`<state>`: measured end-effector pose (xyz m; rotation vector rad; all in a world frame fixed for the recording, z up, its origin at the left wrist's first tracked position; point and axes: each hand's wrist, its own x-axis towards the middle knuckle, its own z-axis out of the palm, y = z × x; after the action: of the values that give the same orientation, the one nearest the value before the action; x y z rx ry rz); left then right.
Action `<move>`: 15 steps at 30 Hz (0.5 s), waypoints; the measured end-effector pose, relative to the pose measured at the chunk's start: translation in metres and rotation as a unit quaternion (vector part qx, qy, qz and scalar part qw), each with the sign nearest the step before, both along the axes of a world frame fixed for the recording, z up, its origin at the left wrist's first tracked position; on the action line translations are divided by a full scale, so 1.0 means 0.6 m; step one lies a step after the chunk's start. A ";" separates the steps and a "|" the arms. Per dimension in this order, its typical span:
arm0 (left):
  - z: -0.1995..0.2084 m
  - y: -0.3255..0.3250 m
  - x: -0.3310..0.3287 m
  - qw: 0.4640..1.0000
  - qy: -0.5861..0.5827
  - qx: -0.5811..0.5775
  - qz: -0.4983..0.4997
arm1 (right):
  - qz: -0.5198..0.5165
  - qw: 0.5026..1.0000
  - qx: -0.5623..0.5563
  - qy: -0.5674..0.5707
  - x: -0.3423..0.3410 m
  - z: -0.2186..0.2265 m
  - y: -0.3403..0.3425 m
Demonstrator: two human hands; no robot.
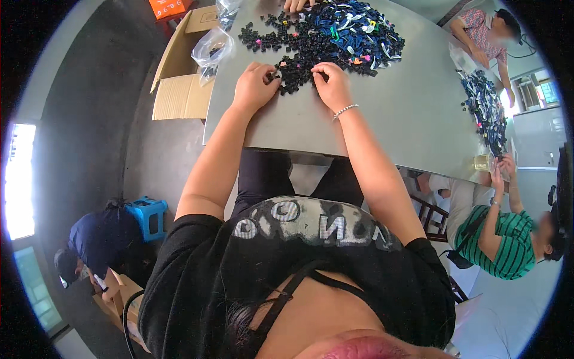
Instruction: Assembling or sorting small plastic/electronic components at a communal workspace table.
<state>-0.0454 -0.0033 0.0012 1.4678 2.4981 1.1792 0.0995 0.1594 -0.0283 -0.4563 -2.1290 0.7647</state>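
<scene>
A wide heap of small black plastic pieces point(299, 75) lies on the grey table point(382, 122) in front of me. At the heap's near left edge, my left hand point(257, 88) is closed, with a small black piece at its fingertips. My right hand point(332, 87), a beaded bracelet at its wrist, has its thumb and fingers curled together over the near right edge of the black pieces. What they grip is too small and too hidden to make out. Farther back the black pieces mix with long blue and white plastic pieces point(359, 30), dotted with pink, orange, yellow and green ones.
Left of the table stands an open cardboard box point(179, 99) with a clear plastic bag point(212, 51) at its edge. Another person's hand point(298, 5) reaches the heap's far side. Two people work at a second pile point(484, 107) on the right. Behind left, someone bends beside a blue stool point(148, 216).
</scene>
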 end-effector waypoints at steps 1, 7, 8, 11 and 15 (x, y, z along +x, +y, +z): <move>0.003 0.001 0.000 1.000 0.006 -0.007 -0.004 | 0.001 1.000 0.000 0.000 0.001 -0.001 0.002; 0.008 0.000 0.000 1.000 0.012 -0.020 0.000 | 0.012 0.999 -0.042 0.026 -0.001 0.001 -0.002; 0.006 0.000 0.000 1.000 0.013 -0.019 0.000 | 0.010 0.999 -0.043 0.022 0.000 0.001 -0.002; -0.003 -0.001 -0.006 1.000 -0.002 -0.007 0.015 | 0.009 0.999 -0.039 0.020 -0.001 0.002 -0.004; 0.010 -0.002 -0.011 0.979 -0.187 0.035 0.077 | 0.003 1.000 -0.010 -0.010 0.003 -0.002 0.002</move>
<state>-0.0520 -0.0046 0.0072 0.9618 2.3601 1.4259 0.1011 0.1606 -0.0295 -0.4703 -2.1435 0.7895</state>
